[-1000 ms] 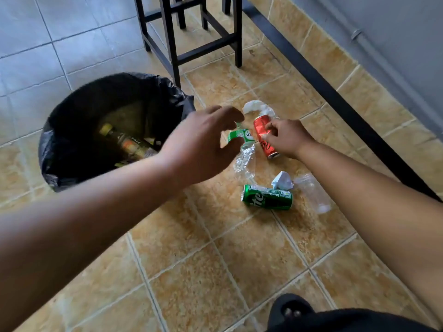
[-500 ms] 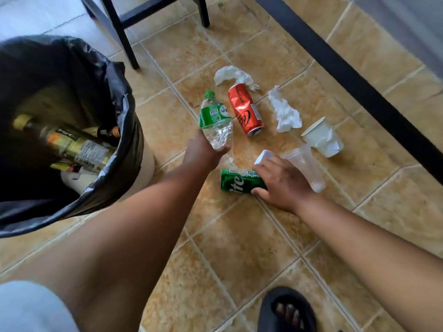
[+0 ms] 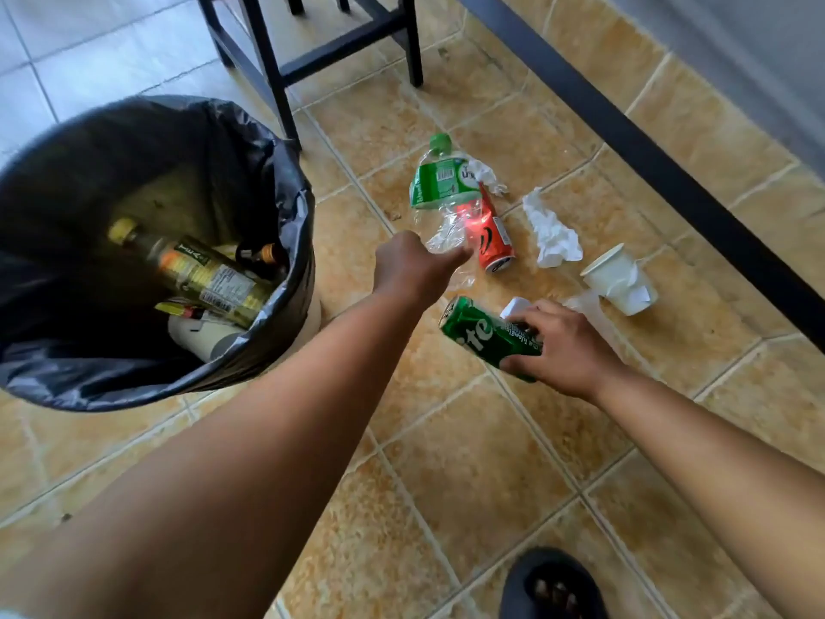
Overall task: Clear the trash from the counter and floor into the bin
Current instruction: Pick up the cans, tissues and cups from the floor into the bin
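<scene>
Bin (image 3: 285, 243), black liner, is the landmark; 2 bottles and some packaging already lie inside. All remaining floor trash lies to its right.

Left hand (image 3: 413, 265) is clenched on the base of a crushed clear plastic bottle (image 3: 439, 189), green label and cap pointing away, just right of the bin rim. Right hand (image 3: 564, 346) wraps a green can (image 3: 489, 335), fingers curled over its far end, farther right and lower in view; the can looks tilted, lifted off the tile.

Best move, I'd say: swing both toward the bin, release only over the opening, bottle first since it's closer.

Still on the floor, farther right: red can (image 3: 493, 236), crumpled tissue (image 3: 551, 236), white paper cup (image 3: 618, 279).

Unclear: left fingertips hidden behind the fist, so exact grip can't be told. A white scrap and a clear cup sit partly behind the right hand. Counter is not in view.
</scene>
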`<state>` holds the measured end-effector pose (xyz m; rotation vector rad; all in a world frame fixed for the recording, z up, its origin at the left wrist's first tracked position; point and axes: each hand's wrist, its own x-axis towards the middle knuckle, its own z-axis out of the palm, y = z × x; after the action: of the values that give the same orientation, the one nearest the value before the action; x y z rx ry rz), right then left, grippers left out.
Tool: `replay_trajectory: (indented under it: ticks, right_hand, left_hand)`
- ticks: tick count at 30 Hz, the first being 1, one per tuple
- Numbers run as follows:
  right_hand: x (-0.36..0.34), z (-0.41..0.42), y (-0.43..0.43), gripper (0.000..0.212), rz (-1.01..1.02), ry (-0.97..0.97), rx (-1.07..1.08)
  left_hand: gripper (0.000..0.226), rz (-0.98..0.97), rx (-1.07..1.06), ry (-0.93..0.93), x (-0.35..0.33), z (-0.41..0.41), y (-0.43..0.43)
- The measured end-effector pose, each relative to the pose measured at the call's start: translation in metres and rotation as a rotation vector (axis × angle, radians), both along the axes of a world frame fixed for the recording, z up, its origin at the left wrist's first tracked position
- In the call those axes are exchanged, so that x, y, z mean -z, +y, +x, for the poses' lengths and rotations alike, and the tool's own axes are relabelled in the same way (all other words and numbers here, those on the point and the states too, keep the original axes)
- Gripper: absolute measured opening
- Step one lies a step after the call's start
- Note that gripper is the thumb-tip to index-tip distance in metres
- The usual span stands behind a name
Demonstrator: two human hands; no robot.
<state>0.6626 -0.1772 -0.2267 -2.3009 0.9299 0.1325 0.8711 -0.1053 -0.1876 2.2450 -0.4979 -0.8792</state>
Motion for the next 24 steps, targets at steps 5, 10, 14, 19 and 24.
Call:
replay_trajectory:
  ticks: [5, 10, 14, 19, 24]
  right_hand:
    - [-0.041, 0.021, 0.000, 0.057, -0.027, -0.153, 0.210]
    - [-0.125, 0.073, 0.014, 0.034, 0.067, -0.504, 0.397]
    - [-0.183, 0.143, 0.056, 0.029, 0.196, -0.738, 0.269]
    - [-0.189, 0.221, 0.103, 0.046, -0.050, -0.545, -0.058]
    - [-0.155, 0.247, 0.123, 0.054, -0.497, -0.263, -0.270]
  left_hand:
    - [0.075, -0.277, -0.004, -0.013, -0.094, 0.008, 0.015]
    - [0.083, -0.441, -0.200, -0.188, -0.179, 0.058, 0.087]
    - [0.060, -0.274, -0.352, -0.274, -0.189, 0.094, 0.168]
    - [0.045, 0.120, -0.248, -0.341, -0.156, 0.114, 0.221]
    - [0.054, 0.348, -0.096, -0.409, -0.134, 0.105, 0.226]
